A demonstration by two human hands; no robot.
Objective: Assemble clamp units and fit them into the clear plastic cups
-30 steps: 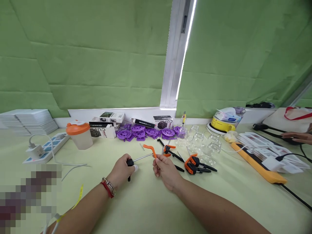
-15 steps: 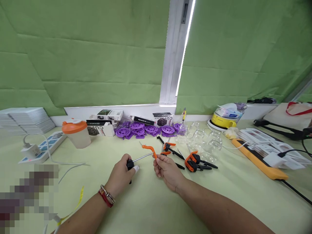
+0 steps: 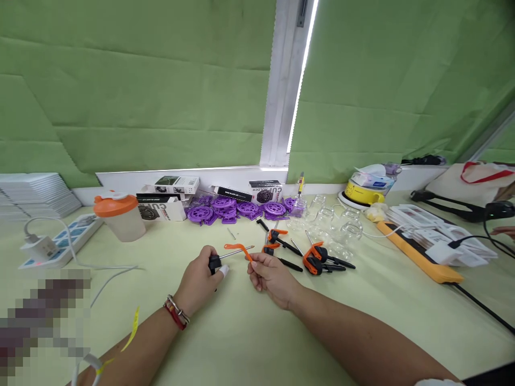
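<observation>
My left hand [image 3: 201, 276] is closed around a black part [image 3: 214, 264] with a thin metal rod [image 3: 233, 252] sticking out to the right. White wrapping covers the thumb tip. Between the thumb and fingers of my right hand [image 3: 269, 273] is the lower end of a curved orange plastic lever [image 3: 236, 246]. The lever crosses the rod near its tip; whether they touch I cannot tell. Just beyond lies a small thin pin [image 3: 232, 234]. Right of my right hand lie several black parts with metal rods and orange levers [image 3: 312, 264].
Purple spoked plastic parts [image 3: 223, 206] and cup-holder boxes [image 3: 164, 208] line the wall. Clear glass-like cups [image 3: 324, 217] stand back right. An orange-lidded shaker [image 3: 120, 214] and a white power strip [image 3: 64, 244] are left; an orange power strip [image 3: 418, 254] lies right. Part of another person's hand [image 3: 505, 231] shows far right.
The orange lever has turned and moved lower against the rod, whose tip now shows past it. Both hands keep their hold. The view has shifted slightly, and another person's hand appears at right.
</observation>
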